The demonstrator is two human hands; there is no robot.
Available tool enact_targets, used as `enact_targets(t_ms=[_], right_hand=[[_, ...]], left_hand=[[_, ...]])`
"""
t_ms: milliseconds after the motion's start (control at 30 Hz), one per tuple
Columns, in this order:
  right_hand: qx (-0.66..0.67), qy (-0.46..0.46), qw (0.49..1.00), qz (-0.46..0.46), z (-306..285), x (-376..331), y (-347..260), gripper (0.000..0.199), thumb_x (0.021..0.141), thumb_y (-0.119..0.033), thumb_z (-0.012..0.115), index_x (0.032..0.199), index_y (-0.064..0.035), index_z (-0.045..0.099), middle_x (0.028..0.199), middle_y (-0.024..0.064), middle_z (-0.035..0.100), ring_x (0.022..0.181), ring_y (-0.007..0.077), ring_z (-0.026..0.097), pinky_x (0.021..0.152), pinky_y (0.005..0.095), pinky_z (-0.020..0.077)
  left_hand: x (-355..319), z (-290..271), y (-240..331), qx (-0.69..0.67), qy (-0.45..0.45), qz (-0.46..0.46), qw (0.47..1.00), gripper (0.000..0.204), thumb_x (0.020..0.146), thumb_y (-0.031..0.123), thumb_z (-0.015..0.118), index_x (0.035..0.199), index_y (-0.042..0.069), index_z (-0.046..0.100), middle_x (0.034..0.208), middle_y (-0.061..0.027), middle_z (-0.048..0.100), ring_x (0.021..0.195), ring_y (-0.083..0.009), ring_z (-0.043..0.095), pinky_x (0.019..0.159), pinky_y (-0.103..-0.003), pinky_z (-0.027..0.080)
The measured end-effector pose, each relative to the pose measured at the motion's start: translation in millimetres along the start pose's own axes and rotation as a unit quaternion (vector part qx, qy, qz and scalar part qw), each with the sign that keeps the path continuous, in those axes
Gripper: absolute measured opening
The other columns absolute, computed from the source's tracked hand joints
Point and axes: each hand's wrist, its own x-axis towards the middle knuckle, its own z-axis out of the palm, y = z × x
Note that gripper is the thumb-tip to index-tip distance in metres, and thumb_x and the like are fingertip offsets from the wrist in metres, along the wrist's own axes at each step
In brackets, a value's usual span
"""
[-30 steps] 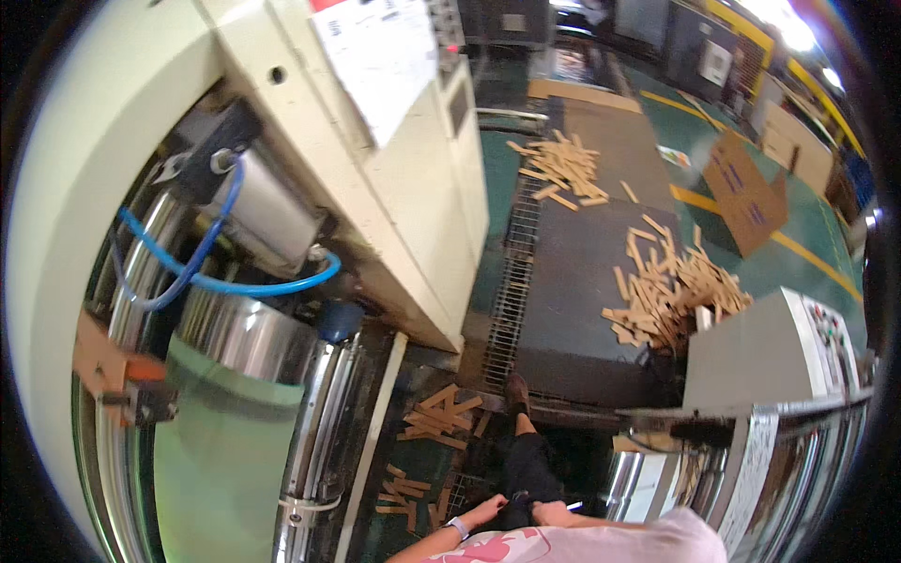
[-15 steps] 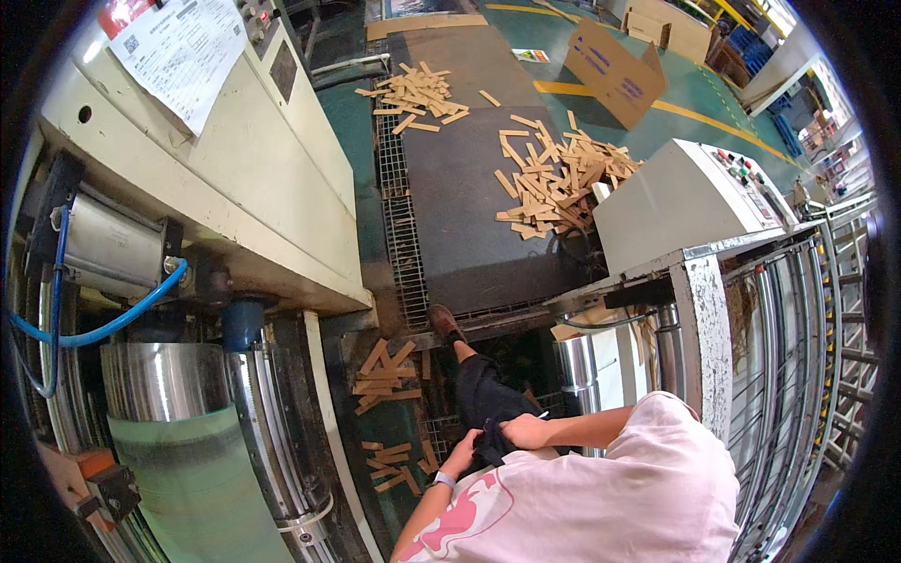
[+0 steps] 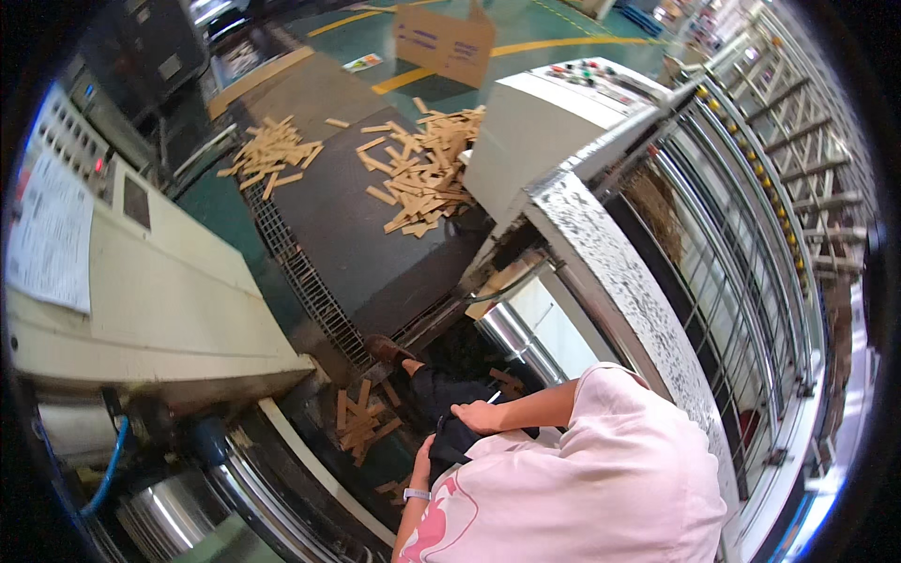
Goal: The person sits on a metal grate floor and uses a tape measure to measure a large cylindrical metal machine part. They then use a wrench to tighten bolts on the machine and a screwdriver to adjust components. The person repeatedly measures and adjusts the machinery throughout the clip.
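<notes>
Both my hands are close together over my dark trousers, low in the middle. My right hand (image 3: 477, 418) is closed, with a thin white pen-like stick (image 3: 495, 398) jutting from it. Below and left of it, my left hand (image 3: 423, 464) has its fingers around bunched dark cloth (image 3: 454, 441). Whether that cloth is separate from my trousers I cannot tell. The left fingertips are partly hidden. My brown shoe (image 3: 383, 350) rests by the edge of the dark platform (image 3: 347, 244).
Loose brown strips lie in a large heap (image 3: 427, 169), a smaller pile (image 3: 274, 150) and a floor pile (image 3: 361, 422). A white control console (image 3: 535, 131) and a rail frame stand right. A cream machine (image 3: 160, 291) with metal rollers stands left. An open cardboard box (image 3: 446, 45) stands farther off.
The view has turned right, so the platform, piles and machine sit farther left. My hands remain close together at the dark cloth, with the right one now a little higher relative to the left.
</notes>
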Motion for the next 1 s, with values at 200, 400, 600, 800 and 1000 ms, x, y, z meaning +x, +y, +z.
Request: enact_targets(t_ms=[200, 400, 600, 800, 1000], right_hand=[[0.017, -0.069, 0.997, 0.039, 14, 7, 9, 0.042, 0.092, -0.013, 0.032, 0.13, 0.0032, 0.036, 0.104, 0.0285, 0.058, 0.089, 0.0401, 0.061, 0.073, 0.0453, 0.0491], [0.022, -0.029, 0.991, -0.128, 35, 23, 36, 0.041, 0.089, -0.011, 0.039, 0.126, 0.0075, 0.04, 0.107, 0.0285, 0.057, 0.088, 0.0405, 0.061, 0.071, 0.0445, 0.0499], [-0.004, -0.069, 0.998, 0.013, 32, 5, 5, 0.035, 0.085, -0.016, 0.044, 0.115, 0.0022, 0.044, 0.108, 0.0224, 0.057, 0.092, 0.0403, 0.058, 0.077, 0.0434, 0.0474], [0.094, -0.053, 0.994, 0.006, 5, -10, -19, 0.036, 0.082, -0.016, 0.048, 0.114, -0.0006, 0.045, 0.11, 0.0256, 0.055, 0.098, 0.0398, 0.056, 0.078, 0.044, 0.0458], [0.091, 0.028, 0.991, -0.091, -16, -18, -30, 0.031, 0.081, -0.018, 0.051, 0.108, -0.0024, 0.046, 0.11, 0.0217, 0.053, 0.097, 0.0404, 0.053, 0.078, 0.0427, 0.0447]], left_hand=[[12, -10, 12, 0.076, -0.027, -0.042, 0.996, 0.027, 0.092, 0.017, 0.036, 0.106, 0.003, 0.055, 0.1, -0.0026, 0.056, 0.091, -0.0113, 0.053, 0.085, -0.023, 0.042], [6, -23, -7, 0.088, -0.038, -0.025, 0.995, 0.026, 0.092, 0.016, 0.037, 0.108, 0.003, 0.053, 0.101, -0.004, 0.057, 0.093, -0.0129, 0.053, 0.086, -0.025, 0.042], [-8, -27, -22, 0.076, -0.027, -0.016, 0.997, 0.026, 0.091, 0.016, 0.038, 0.109, 0.003, 0.053, 0.102, -0.005, 0.057, 0.093, -0.014, 0.053, 0.087, -0.026, 0.042], [-25, -30, -46, 0.055, -0.009, 0.001, 0.998, 0.026, 0.091, 0.016, 0.04, 0.11, 0.003, 0.052, 0.103, -0.006, 0.057, 0.094, -0.0151, 0.053, 0.087, -0.026, 0.041], [-32, -28, -65, 0.055, -0.013, 0.013, 0.998, 0.026, 0.09, 0.016, 0.041, 0.11, 0.003, 0.052, 0.104, -0.0069, 0.057, 0.095, -0.0162, 0.053, 0.088, -0.027, 0.041]])
